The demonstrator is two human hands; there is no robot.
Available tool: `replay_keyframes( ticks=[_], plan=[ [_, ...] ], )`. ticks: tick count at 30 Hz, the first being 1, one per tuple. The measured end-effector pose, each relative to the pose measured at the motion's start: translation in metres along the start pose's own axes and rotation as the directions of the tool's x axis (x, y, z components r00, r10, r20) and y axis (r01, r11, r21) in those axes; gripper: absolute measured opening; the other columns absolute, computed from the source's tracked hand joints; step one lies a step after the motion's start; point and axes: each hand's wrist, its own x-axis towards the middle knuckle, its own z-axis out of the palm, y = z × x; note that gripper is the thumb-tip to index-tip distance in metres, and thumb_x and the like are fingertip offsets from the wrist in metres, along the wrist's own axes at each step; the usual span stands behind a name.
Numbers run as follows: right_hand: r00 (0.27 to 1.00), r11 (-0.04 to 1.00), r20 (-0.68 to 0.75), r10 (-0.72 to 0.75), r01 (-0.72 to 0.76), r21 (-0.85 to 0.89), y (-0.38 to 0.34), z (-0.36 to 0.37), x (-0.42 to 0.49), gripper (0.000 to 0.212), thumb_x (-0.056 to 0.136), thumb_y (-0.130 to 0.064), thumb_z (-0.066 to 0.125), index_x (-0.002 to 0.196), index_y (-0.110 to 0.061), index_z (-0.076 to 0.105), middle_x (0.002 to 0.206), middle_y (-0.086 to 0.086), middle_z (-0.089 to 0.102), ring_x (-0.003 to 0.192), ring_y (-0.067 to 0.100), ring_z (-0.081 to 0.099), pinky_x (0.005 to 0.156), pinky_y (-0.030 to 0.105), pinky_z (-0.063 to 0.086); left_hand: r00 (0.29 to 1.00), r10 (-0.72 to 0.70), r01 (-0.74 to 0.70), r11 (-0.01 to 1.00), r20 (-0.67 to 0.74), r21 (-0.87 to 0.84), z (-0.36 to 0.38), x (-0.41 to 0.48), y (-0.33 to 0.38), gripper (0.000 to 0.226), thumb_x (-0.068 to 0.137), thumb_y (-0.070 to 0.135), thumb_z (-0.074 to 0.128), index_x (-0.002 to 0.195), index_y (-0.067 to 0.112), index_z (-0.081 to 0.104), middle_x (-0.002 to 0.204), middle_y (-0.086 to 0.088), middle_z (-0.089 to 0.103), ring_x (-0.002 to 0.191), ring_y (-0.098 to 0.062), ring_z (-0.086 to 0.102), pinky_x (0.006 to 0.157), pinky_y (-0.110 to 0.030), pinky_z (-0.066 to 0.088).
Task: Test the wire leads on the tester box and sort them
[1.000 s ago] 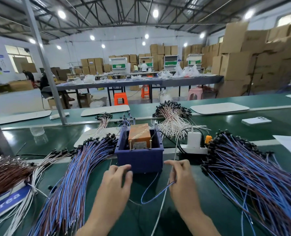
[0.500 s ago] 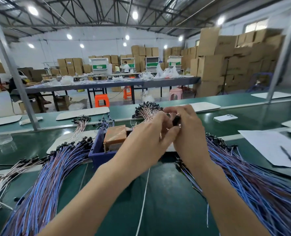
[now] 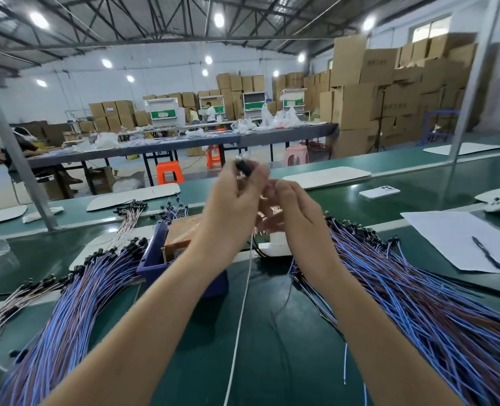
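Both my hands are raised together above the tester box [image 3: 181, 232], an orange unit set in a blue tray [image 3: 152, 259]. My left hand [image 3: 234, 197] pinches the black end [image 3: 242, 168] of a wire lead between thumb and fingers. My right hand [image 3: 289, 209] has its fingers curled round the thin wires of that lead, blurred behind the hands. A large pile of blue-and-brown leads [image 3: 67, 312] fans out at the left. Another such pile [image 3: 418, 303] lies at the right.
A white cable [image 3: 242, 303] runs down the green bench toward me. A paper sheet [image 3: 462, 238] with a pen [image 3: 486, 253] lies at the right, a white phone [image 3: 379, 191] behind it. White-and-brown leads [image 3: 11, 300] lie far left. A metal post [image 3: 17, 165] stands at the left.
My hands have left the bench in front of the tray and risen, now holding a lead higher up. The view has swung to the right.
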Motion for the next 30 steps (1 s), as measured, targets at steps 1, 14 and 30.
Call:
replay_keyframes(
  ticks=[1, 14, 30],
  plan=[
    [0.999, 1.000, 0.037, -0.012, 0.012, 0.008, 0.000, -0.003, 0.000, 0.030, 0.109, -0.032, 0.040, 0.106, -0.023, 0.068, 0.075, -0.001, 0.067, 0.055, 0.012, 0.058, 0.053, 0.024, 0.049, 0.999, 0.034, -0.034, 0.999, -0.040, 0.010, -0.003, 0.008, 0.006, 0.014, 0.103, 0.031, 0.053, 0.100, 0.018, 0.055, 0.074, 0.006, 0.068, 0.059, -0.008, 0.064, 0.050, -0.019, 0.050],
    [0.996, 0.737, -0.056, -0.070, 0.014, -0.676, 0.007, -0.149, -0.022, 0.020, 0.098, -0.047, 0.054, 0.097, -0.037, 0.071, 0.061, -0.009, 0.061, 0.051, 0.011, 0.049, 0.052, 0.026, 0.040, 0.982, -0.080, 0.067, 0.994, -0.174, -0.081, 0.012, 0.085, -0.029, 0.020, 0.100, 0.036, 0.059, 0.090, 0.019, 0.060, 0.079, 0.004, 0.066, 0.055, -0.005, 0.060, 0.050, -0.023, 0.050],
    [0.943, 0.310, -0.286, 0.171, -0.328, -0.892, 0.054, -0.176, -0.046, 0.030, 0.104, -0.035, 0.044, 0.126, -0.024, 0.061, 0.116, 0.001, 0.064, 0.105, 0.022, 0.057, 0.092, 0.041, 0.047, 0.722, -0.518, 0.408, 0.854, 0.459, 0.322, 0.094, 0.070, -0.126, 0.022, 0.105, 0.028, 0.051, 0.124, 0.016, 0.054, 0.110, -0.007, 0.070, 0.079, -0.011, 0.069, 0.066, -0.023, 0.061]
  ],
)
